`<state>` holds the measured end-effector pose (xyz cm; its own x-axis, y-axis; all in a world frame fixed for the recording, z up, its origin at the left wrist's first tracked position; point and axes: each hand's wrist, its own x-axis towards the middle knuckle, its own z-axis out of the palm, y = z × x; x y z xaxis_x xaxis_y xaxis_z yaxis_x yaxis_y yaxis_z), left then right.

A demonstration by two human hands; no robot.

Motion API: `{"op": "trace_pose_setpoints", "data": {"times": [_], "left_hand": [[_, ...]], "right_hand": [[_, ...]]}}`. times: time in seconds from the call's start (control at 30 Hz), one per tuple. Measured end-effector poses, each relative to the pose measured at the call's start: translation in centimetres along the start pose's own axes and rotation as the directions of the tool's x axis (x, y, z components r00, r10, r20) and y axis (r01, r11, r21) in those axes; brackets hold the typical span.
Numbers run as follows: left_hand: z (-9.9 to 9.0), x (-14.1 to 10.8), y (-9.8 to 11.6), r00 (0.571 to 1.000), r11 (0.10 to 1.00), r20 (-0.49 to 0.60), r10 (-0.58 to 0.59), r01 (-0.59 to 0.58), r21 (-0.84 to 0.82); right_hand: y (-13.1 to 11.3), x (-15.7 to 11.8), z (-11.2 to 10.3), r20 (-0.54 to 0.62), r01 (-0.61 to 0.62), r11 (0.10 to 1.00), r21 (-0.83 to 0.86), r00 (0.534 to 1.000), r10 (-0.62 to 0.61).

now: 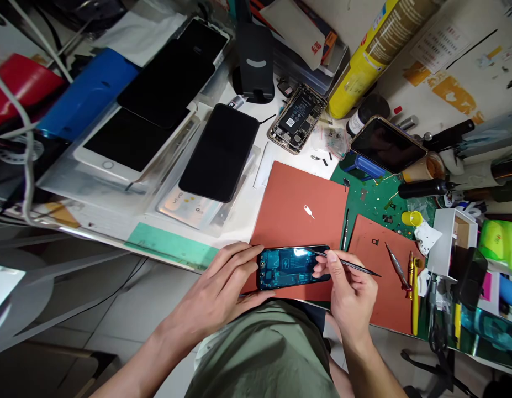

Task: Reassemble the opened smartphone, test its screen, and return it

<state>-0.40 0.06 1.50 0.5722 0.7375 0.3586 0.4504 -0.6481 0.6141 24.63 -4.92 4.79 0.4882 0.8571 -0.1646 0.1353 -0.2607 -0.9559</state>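
Observation:
A phone (286,271) lies on an orange-brown mat (299,215) at the bench's front edge. Its upward face shows teal shapes of inner parts, with a bright glare near the top edge. My left hand (231,284) grips the phone's left end, fingers along the far side and thumb along the near side. In my right hand (349,279), a thin dark pry tool (363,268) is pinched between thumb and fingers. The tool's tip meets the phone's upper right edge, and some of my right fingers rest near that end. A SIM eject pin (308,211) lies farther up the mat.
A black-screened phone (220,152) and a white-framed phone (127,138) lie to the left. Behind the mat sits an opened phone (297,118). A second mat (375,276) with a screwdriver (397,266) and a yellow brush (415,298) is at right, beside a white box (446,243).

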Motion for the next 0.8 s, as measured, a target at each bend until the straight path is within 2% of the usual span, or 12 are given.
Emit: {"op": "trace_pose_setpoints", "data": {"times": [0.2,0.33,0.43,0.67,0.8], "left_hand": [[0.0,0.0,0.0,1.0,1.0,0.01,0.005,-0.005,0.01],[0.1,0.1,0.0,1.0,1.0,0.0,0.002,-0.002,0.009],[0.1,0.0,-0.1,1.0,1.0,0.007,-0.005,0.005,0.008],[0.0,-0.1,-0.2,1.0,1.0,0.027,0.004,-0.005,0.01],[0.0,-0.2,-0.1,1.0,1.0,0.022,0.007,-0.007,0.017]], "right_hand": [[-1.1,-0.6,2.9,0.091,-0.028,0.999,0.029,0.995,0.025],[-1.2,-0.7,3.2,0.119,-0.038,0.999,0.018,0.992,0.035],[-0.9,-0.3,2.1,0.068,-0.03,0.999,-0.015,0.997,0.03],[0.6,1.0,-2.2,-0.055,0.003,0.999,-0.045,0.998,-0.005],[1.2,1.3,-3.3,-0.078,-0.022,1.0,-0.015,0.997,0.02]]}}
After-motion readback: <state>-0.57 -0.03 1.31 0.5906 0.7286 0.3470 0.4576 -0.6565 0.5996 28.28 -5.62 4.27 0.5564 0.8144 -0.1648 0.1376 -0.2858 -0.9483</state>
